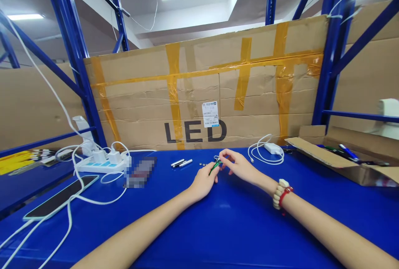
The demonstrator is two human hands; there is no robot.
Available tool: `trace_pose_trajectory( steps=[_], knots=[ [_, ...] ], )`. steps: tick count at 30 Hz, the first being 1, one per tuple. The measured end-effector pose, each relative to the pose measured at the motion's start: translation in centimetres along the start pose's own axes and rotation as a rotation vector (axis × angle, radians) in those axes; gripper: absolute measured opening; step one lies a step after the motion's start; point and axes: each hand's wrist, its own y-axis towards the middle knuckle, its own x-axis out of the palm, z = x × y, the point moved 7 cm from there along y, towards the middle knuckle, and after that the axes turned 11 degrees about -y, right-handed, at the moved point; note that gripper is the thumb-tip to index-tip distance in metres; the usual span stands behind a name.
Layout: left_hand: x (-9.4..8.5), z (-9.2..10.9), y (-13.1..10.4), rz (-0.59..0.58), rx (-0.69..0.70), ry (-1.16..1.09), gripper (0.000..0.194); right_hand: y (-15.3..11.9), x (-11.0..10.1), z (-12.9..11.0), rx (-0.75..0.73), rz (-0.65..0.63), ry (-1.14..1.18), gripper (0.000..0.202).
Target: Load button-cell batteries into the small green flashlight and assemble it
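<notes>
1. The blue bench (243, 227) carried all these things; behind it stood a big cardboard sheet (143, 107) with the letters "LED".
2. At the right there was an open carton (339, 159) with pens inside; its flaps and wall hid part of them.
3. At the left lay a phone (62, 196), and white cables (70, 215) crossed over it. Behind it was a power strip (104, 165) with plugs.
4. The left hand (202, 181) had its fingers closed around a slim green thing (214, 167), above the middle of the bench. The right hand (238, 165) was bent at its upper end; whether these fingers gripped it, I cannot tell.
5. A pixelated dark object (141, 172) was impossible to recognise.
6. A white adapter (273, 149) lay near the carton.
7. Pens (181, 163) and tiny round pieces (202, 164), too small to identify, lay left of the hands.
</notes>
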Motion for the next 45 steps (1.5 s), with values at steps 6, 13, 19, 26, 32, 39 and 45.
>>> trace_pose_trajectory(
  steps=[6,13,19,26,32,39,45],
  knots=[
    [0.2,-0.3,0.1,-0.034,0.009,-0.092,0.026,0.1,0.2,0.5,0.072,-0.090,0.075,0.036],
    [-0.1,0.8,0.0,-0.015,0.082,-0.016,0.026,0.1,-1.1,1.3,0.142,-0.138,0.164,0.039],
    [-0.3,1.2,0.0,0.007,0.125,-0.018,0.027,-0.2,-1.5,1.2,0.165,-0.177,0.124,0.036],
    [0.2,1.4,-0.6,-0.036,0.158,0.045,0.028,-0.6,-1.4,1.3,0.163,-0.288,0.102,0.031],
    [0.1,1.8,-1.2,-0.006,0.188,0.146,0.027,-0.9,-0.6,1.4,0.202,-0.349,0.157,0.027],
    [0.0,1.8,-1.3,0.029,0.221,0.236,0.023,-1.3,0.3,1.6,0.257,-0.391,0.193,0.026],
    [0.0,1.3,-1.1,-0.007,0.179,0.249,0.021,-1.3,0.5,1.7,0.324,-0.368,0.205,0.029]
  ],
)
